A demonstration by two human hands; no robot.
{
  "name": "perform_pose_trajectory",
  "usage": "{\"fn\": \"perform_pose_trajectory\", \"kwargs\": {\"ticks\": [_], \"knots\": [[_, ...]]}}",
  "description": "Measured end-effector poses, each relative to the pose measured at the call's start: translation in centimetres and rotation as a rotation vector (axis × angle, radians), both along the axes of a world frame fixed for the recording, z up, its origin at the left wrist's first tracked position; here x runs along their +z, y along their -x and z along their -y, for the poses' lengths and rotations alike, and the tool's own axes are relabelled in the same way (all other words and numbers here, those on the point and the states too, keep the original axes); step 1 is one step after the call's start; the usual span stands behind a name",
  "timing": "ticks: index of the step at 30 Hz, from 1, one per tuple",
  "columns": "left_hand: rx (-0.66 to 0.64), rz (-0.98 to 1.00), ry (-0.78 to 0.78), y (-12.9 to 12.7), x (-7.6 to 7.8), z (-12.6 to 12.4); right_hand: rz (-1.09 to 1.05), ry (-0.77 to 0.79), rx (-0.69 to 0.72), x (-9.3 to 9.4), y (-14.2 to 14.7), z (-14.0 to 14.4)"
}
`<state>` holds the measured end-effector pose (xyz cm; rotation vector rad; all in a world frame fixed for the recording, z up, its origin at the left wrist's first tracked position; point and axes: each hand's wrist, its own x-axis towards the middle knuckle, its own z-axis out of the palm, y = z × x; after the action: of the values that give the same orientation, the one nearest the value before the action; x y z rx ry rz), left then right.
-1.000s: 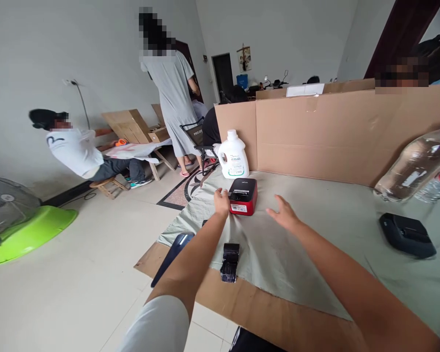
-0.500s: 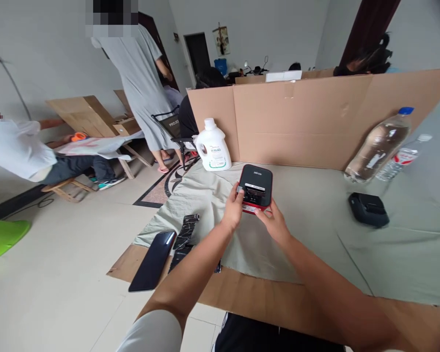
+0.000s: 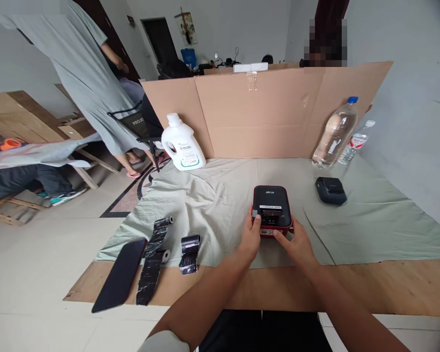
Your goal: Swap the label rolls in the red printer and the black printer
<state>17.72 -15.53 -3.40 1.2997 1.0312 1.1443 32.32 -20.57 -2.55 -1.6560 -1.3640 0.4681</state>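
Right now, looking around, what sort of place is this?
Probably a living space used as a makeshift workroom: a creased cloth partly covers a wooden tabletop, a cardboard panel stands behind it, and a decorative hanging is on the far wall.

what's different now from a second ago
The red-and-black box has moved right and toward the person, away from the white jug. The right hand, apart from it before, has joined the left hand in holding it. The view has swung right. The white jug, large clear bottle and small black device stayed in place.
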Motion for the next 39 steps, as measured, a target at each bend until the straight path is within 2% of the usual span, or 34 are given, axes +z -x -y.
{"fn": "perform_pose_trajectory", "kwargs": {"ticks": [3,5,7,9,12,14,19,28,34,39], "knots": [[0.057,0.035,0.086,0.6,0.7,-0.7,0.148,-0.17,-0.046,0.2,0.1,-0.5],[0.073,0.03,0.082,1.2,1.4,-1.7,0.266,-0.322,-0.023,0.7,0.3,-0.9],[0.025,0.017,-0.014,1.9,2.2,-3.0,0.365,-0.442,0.044,1.0,0.6,-1.2],[-0.098,0.009,-0.136,2.5,2.7,-4.5,0.454,-0.509,0.067,0.8,0.8,-1.5],[-0.259,0.008,-0.226,3.0,2.7,-6.0,0.576,-0.527,0.01,-0.3,1.1,-1.6],[-0.281,0.029,-0.25,2.9,2.2,-6.4,0.619,-0.535,-0.029,-0.9,1.2,-1.5],[-0.245,0.102,-0.266,2.3,1.4,-6.2,0.597,-0.604,-0.032,-1.0,1.3,-1.5],[-0.195,0.154,-0.07,1.4,2.3,-5.6,0.518,-0.587,-0.03,-0.9,1.6,-1.3],[-0.168,0.165,-0.076,1.1,2.5,-5.5,0.528,-0.591,-0.027,-1.3,1.5,-1.3],[-0.151,0.166,-0.058,1.5,2.1,-5.9,0.531,-0.613,-0.023,-1.5,1.5,-1.4]]}}
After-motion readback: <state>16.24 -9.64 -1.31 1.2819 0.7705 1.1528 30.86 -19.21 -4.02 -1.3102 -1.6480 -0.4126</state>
